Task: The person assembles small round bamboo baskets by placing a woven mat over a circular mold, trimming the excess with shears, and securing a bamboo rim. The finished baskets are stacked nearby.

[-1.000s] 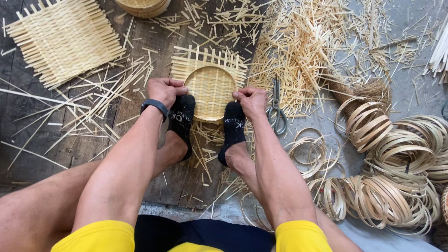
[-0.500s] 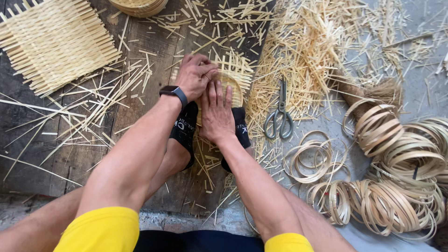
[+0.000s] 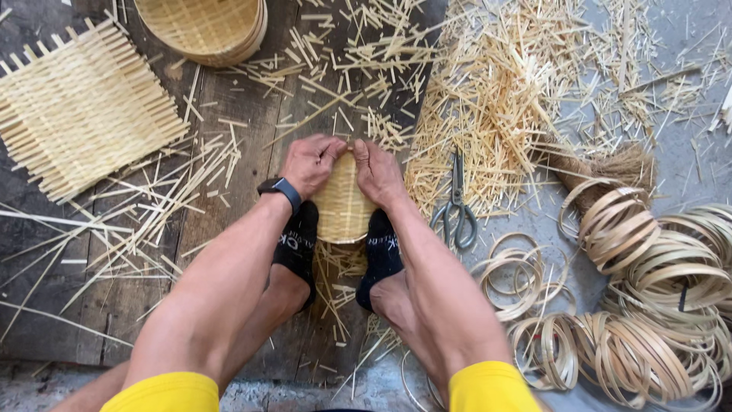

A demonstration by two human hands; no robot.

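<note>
The left hand [image 3: 306,162] and the right hand [image 3: 377,172] press against the two sides of a small woven bamboo basket [image 3: 343,204] that sits between the person's feet, just above the centre of the view. The left hand lies at the basket's 10 o'clock edge, its fingers curled over the rim; the right hand lies at the 2 o'clock edge, fingers closed flat along the rim, and the fingertips of both hands nearly meet at the basket's 12 o'clock point. A dark watch [image 3: 280,188] sits on the left wrist. Both feet wear black socks [image 3: 297,243], one on each side of the basket, touching it at 9 and 3 o'clock.

All of this rests on a dark plank floor [image 3: 229,114] strewn with cut bamboo slivers. A flat woven mat [image 3: 80,107] lies at 10 o'clock, well apart from the hands, and a stack of finished round baskets [image 3: 206,27] stands at 11 o'clock near the top edge. Scissors [image 3: 456,202] lie at 3 o'clock, near the right hand, beside a heap of bamboo offcuts [image 3: 496,91]. Coiled bamboo hoops [image 3: 648,305] pile up at 4 o'clock.
</note>
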